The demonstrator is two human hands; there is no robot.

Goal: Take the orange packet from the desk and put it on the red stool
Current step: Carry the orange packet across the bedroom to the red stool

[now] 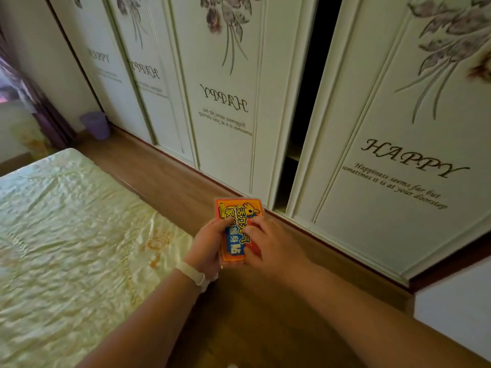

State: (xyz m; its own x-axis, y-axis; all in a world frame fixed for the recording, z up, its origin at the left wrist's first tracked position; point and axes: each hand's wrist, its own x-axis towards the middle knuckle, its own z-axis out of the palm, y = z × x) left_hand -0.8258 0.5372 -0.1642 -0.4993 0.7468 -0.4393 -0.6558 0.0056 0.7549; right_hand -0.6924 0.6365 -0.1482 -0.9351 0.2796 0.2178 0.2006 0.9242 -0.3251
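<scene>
White wardrobe doors (385, 123) fill the upper frame, one gap dark. Bed with cream cover (66, 248) lower left. Wood floor (164, 176) between. Centre frame: left hand (210, 243) and right hand (268, 243) both closed around the orange packet (236, 229), fingers curled over its edges, held above the floor.

1 orange packet (237, 227), 2 hands on it, left (210, 244) and right (268, 247), 1 wristband (193, 276), 1 bed (66, 235), 4 wardrobe doors (228, 107), 1 purple bin (96, 125)
</scene>
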